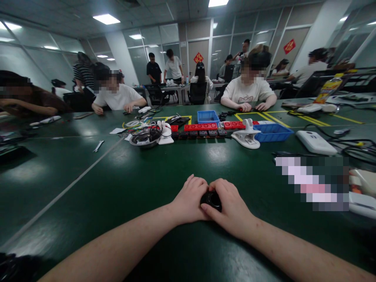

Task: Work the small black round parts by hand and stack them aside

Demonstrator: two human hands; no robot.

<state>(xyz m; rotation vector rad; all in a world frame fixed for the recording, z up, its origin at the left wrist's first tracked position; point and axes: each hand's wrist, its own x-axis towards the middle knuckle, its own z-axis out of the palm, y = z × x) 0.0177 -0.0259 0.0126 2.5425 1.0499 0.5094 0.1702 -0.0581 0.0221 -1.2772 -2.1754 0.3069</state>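
My left grip (pixel 189 199) and right grip (pixel 232 205) were both closed around a black part (pixel 210 200), at the near middle of the table (pixel 138 188). I judged it mid-handling, not yet released; what remained to do on it I couldn't tell. Beyond, the wrench (pixel 99 146) lay loose, and the red strips (pixel 200 127) sat in a row, out of my grip.
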